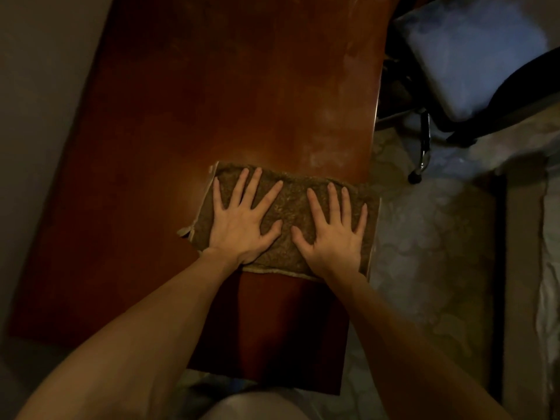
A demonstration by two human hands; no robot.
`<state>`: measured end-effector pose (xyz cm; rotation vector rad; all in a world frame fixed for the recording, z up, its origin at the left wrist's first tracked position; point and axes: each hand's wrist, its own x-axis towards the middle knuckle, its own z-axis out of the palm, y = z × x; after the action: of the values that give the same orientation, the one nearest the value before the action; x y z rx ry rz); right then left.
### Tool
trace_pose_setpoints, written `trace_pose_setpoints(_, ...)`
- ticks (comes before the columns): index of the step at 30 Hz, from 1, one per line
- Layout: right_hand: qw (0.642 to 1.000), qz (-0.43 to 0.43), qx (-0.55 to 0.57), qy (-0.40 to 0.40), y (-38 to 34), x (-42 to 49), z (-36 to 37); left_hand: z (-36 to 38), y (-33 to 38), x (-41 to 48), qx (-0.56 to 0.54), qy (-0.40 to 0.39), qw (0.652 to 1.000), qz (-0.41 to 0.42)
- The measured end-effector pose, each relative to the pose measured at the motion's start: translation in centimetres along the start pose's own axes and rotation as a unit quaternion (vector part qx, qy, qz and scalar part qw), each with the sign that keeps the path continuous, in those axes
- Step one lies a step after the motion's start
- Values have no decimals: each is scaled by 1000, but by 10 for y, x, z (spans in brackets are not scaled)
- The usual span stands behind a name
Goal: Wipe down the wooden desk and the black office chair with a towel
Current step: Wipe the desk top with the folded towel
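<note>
Both hands — left hand [242, 219], right hand [336, 234] — press towel [291, 207] flat on desk [212, 101].

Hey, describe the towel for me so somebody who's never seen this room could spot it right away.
Start at the big reddish-brown wooden desk filling the middle of the view. Near its right edge, the left hand and right hand lie flat, fingers spread, on a rectangular towel. It is the only cloth on the desk: rough, olive-brown, with pale frayed hems.

Dim warm light, grey wall [45, 86] on the left, pale floor [424, 253] with faint pattern on the right, crumpled white cloth [551, 283] at far right edge
</note>
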<state>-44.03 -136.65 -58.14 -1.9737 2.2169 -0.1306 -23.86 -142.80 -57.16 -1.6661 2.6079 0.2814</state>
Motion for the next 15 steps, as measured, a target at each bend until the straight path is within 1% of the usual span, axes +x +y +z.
trace_pose_setpoints(4,1000,-9,-4,12,2,28,-3,-3,-4,24,7,2,1000,-15)
trace_pose_setpoints(15,999,-36,-10,36,6,100,-6,-10,-26,88,14,13,1000,-11)
